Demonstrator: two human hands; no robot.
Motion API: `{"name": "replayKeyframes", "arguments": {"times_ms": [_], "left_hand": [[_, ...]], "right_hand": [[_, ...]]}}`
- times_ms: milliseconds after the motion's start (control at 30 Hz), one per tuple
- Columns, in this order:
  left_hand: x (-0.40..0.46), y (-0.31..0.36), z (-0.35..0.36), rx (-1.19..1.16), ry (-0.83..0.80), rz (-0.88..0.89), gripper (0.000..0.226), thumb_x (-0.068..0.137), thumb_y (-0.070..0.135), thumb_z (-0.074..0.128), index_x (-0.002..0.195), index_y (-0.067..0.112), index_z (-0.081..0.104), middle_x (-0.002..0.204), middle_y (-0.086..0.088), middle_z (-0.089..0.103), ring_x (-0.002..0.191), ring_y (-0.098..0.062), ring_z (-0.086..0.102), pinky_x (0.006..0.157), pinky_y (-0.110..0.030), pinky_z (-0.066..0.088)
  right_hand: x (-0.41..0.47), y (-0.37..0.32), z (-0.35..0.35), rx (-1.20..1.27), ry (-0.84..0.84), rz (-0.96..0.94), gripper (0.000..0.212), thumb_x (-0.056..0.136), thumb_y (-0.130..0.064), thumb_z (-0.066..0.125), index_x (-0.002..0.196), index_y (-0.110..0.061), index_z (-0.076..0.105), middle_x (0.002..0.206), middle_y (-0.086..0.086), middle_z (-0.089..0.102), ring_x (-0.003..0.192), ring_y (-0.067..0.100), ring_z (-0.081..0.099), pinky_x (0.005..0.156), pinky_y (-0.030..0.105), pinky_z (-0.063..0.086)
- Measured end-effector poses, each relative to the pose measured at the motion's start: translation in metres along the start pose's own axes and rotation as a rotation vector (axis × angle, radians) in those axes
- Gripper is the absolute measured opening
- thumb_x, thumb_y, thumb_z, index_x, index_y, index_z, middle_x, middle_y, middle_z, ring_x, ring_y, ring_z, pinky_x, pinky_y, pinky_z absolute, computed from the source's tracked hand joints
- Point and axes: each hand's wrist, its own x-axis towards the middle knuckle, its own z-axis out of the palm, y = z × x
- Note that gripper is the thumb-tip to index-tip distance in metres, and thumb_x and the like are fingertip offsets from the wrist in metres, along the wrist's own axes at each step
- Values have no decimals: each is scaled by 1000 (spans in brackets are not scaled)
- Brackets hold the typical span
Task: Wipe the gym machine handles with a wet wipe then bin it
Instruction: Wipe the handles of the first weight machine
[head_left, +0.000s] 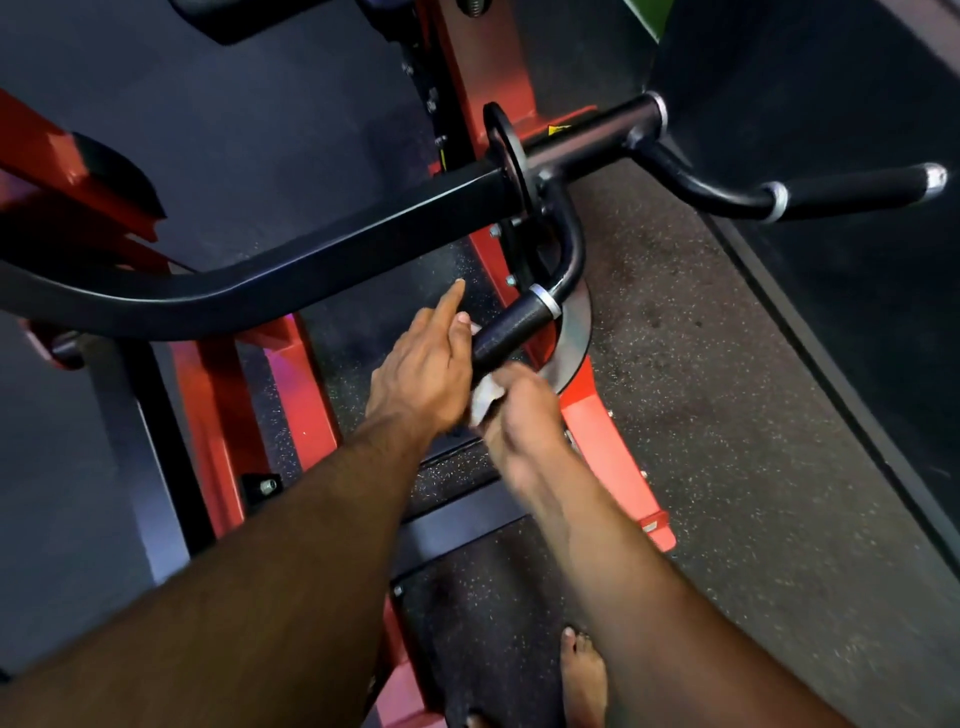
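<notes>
Near handle: black knurled grip with silver collar (511, 326), centre frame.
Wipe: crumpled white wet wipe (485, 399), at handle's lower end.
Right hand (524, 410): blurred, fingers curled gripping wipe.
Left hand (421, 374): beside handle, forefinger straight; hold unclear.
Far handle: black grip (857, 189), upper right.
</notes>
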Motion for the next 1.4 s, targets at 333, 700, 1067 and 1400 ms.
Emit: {"name": "replayKeyframes", "arguments": {"times_ms": [333, 700, 1067, 1400], "left_hand": [[0, -3, 1, 4, -18, -28, 49, 106, 56, 10, 155, 56, 8, 165, 2, 32, 151, -20, 31, 117, -53, 33], [1, -4, 0, -2, -35, -35, 49, 107, 54, 12, 156, 56, 8, 164, 1, 33, 152, -20, 30, 117, -55, 32], [0, -2, -3, -10, -47, -25, 49, 109, 50, 14, 157, 53, 11, 162, 2, 36, 147, -23, 37, 114, -53, 35], [-3, 1, -6, -27, -66, -46, 49, 108, 51, 15, 156, 56, 8, 164, 2, 32, 149, -24, 34, 117, -55, 31]], "right_hand": [[6, -32, -8, -47, 31, -96, 34, 100, -3, 35, 81, -14, 61, 72, 6, 61, 59, 15, 53, 51, 27, 36], [-19, -54, -30, -137, 195, -283, 10, 103, -3, 48, 106, -7, 57, 84, 18, 61, 53, 12, 55, 44, 22, 46], [-36, 13, 19, -105, 261, -104, 12, 102, -6, 47, 94, -14, 49, 59, 2, 50, 41, 8, 43, 40, 22, 33], [-18, -25, 13, -131, 399, -232, 6, 101, -5, 49, 98, -10, 50, 58, 0, 51, 42, 7, 42, 40, 24, 32]]}}
